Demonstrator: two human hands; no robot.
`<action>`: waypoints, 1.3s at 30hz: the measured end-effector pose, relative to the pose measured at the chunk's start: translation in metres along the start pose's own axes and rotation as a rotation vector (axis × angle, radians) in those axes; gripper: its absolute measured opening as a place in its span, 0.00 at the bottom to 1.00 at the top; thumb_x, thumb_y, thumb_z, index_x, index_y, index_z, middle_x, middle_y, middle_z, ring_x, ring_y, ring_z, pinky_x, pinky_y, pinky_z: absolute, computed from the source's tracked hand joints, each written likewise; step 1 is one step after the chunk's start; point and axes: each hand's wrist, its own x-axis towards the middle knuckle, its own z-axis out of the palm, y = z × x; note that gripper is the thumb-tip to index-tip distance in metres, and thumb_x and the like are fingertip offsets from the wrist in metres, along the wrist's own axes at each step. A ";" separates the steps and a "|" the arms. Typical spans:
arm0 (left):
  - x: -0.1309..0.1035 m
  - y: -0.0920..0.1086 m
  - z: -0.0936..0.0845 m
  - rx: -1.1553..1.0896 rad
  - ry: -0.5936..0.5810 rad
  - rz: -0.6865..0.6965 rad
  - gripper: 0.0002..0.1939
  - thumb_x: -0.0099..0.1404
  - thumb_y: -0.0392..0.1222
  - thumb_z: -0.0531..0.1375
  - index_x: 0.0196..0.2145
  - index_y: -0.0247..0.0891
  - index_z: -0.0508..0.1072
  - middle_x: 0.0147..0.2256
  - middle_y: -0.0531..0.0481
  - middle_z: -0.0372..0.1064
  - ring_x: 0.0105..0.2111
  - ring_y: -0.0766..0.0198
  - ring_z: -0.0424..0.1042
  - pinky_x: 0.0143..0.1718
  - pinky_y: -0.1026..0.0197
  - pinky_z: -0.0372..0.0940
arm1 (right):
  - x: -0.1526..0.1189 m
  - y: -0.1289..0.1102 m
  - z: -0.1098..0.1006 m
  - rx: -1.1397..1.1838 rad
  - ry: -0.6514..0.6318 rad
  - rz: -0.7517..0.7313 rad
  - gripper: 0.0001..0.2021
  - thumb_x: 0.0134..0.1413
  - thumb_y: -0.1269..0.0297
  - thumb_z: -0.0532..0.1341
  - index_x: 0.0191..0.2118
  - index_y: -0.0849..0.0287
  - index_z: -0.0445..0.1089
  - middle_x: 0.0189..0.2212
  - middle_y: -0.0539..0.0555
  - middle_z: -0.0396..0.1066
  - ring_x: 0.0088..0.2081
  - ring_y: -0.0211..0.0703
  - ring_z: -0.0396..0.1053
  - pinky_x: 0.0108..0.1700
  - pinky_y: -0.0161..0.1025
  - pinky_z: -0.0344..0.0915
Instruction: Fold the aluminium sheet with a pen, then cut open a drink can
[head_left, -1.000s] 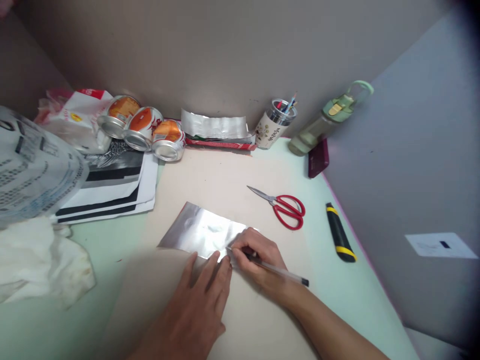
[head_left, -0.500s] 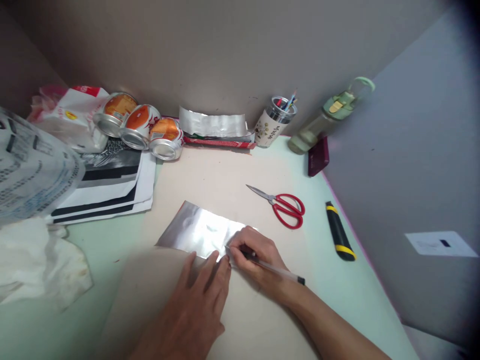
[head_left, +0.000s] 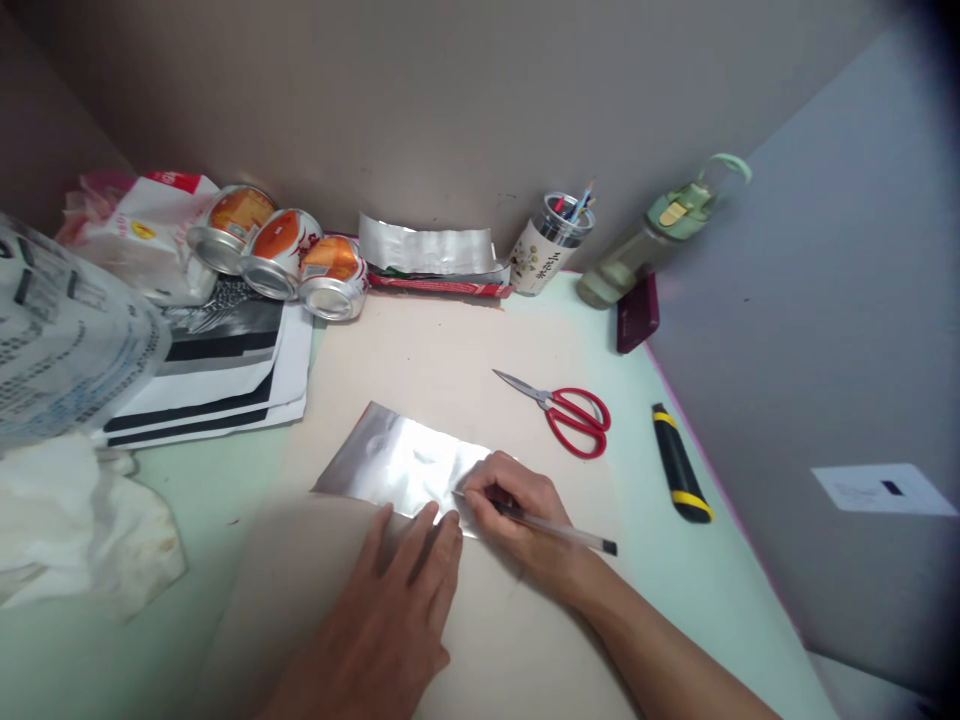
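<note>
two hands to log: with the right hand, pinched a clear-barrelled pen between thumb and fingers, close to the writing end. set the tip just left of the pinch, on or barely above the shiny metal sheet; could not tell contact for certain. located most of that sheet left of and beyond the pinch, with the near right part hidden under the right hand. laid the left hand left of the pinch and nearer the body, palm down, fingers spread, tips along the sheet's near edge; gripped nothing there.

compared with half a second earlier: swung the pen's rear end slightly away from the body, with tip and pinch almost in place. saw no clear shift of sheet or left hand. read this as a small stroke at the sheet rather than a change of hold. could make out no line through the glare.

also noted, beyond and right of the pinch, red-handled scissors; farther right, a black-and-yellow cutter. found three cans far beyond and left.
</note>
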 end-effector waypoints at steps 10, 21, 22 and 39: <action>0.003 0.001 -0.006 0.023 0.028 -0.039 0.34 0.69 0.64 0.51 0.60 0.35 0.70 0.61 0.40 0.66 0.63 0.45 0.56 0.59 0.37 0.48 | 0.001 0.001 -0.002 -0.057 -0.054 -0.033 0.08 0.59 0.75 0.58 0.30 0.56 0.67 0.28 0.48 0.65 0.31 0.37 0.62 0.32 0.35 0.58; 0.004 0.001 -0.007 0.017 0.053 -0.026 0.31 0.71 0.62 0.49 0.59 0.37 0.70 0.61 0.43 0.67 0.62 0.48 0.57 0.58 0.39 0.49 | 0.000 -0.001 -0.007 -0.035 -0.075 0.010 0.09 0.59 0.74 0.57 0.29 0.57 0.65 0.28 0.48 0.65 0.30 0.37 0.61 0.32 0.35 0.58; 0.003 0.001 -0.007 0.014 0.035 -0.024 0.31 0.71 0.62 0.50 0.59 0.36 0.70 0.62 0.43 0.66 0.63 0.48 0.57 0.58 0.40 0.50 | 0.000 0.000 -0.006 -0.025 -0.060 0.011 0.09 0.59 0.74 0.57 0.29 0.57 0.66 0.28 0.48 0.65 0.30 0.37 0.61 0.31 0.35 0.57; 0.001 0.003 -0.004 -0.002 -0.020 -0.019 0.35 0.70 0.64 0.50 0.62 0.36 0.66 0.63 0.41 0.64 0.64 0.44 0.55 0.59 0.38 0.50 | 0.002 -0.003 -0.008 -0.107 -0.115 -0.108 0.10 0.60 0.75 0.56 0.29 0.56 0.62 0.27 0.48 0.63 0.32 0.39 0.60 0.34 0.37 0.58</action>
